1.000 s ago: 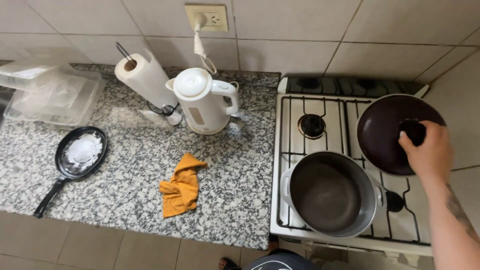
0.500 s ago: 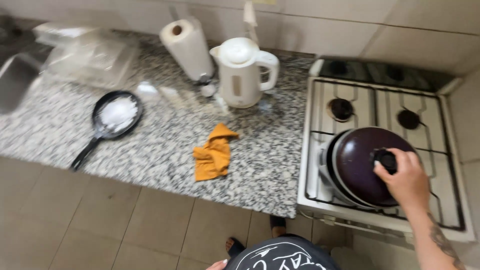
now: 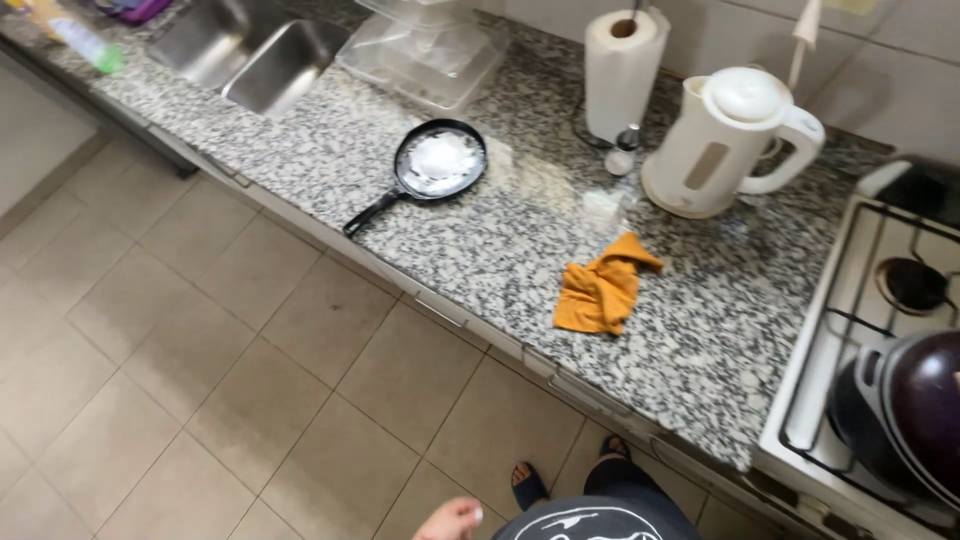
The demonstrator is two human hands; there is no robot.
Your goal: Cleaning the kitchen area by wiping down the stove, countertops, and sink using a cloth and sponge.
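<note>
Only a small part of my left hand [image 3: 449, 521] shows at the bottom edge, beside my dark shirt, above the floor tiles and touching nothing I can see. My right hand is out of view. At the right edge a grey pot [image 3: 862, 408] stands on the white gas stove [image 3: 812, 392] with a dark purple lid [image 3: 930, 402] on it. An orange cloth [image 3: 604, 291] lies crumpled on the speckled granite counter [image 3: 500, 250]. A small black frying pan [image 3: 436, 165] with white stuff in it sits further left.
A white electric kettle [image 3: 722, 143] and a paper towel roll [image 3: 622, 72] stand at the back, with a small shaker [image 3: 623, 155] between them. Clear plastic containers [image 3: 430, 50] and a steel double sink [image 3: 250, 50] are at the left. My feet [image 3: 560, 475] stand on the beige tiled floor.
My view has swung left and down toward the floor. The lid that my right hand was lowering now rests on the pot, and that hand has left the view.
</note>
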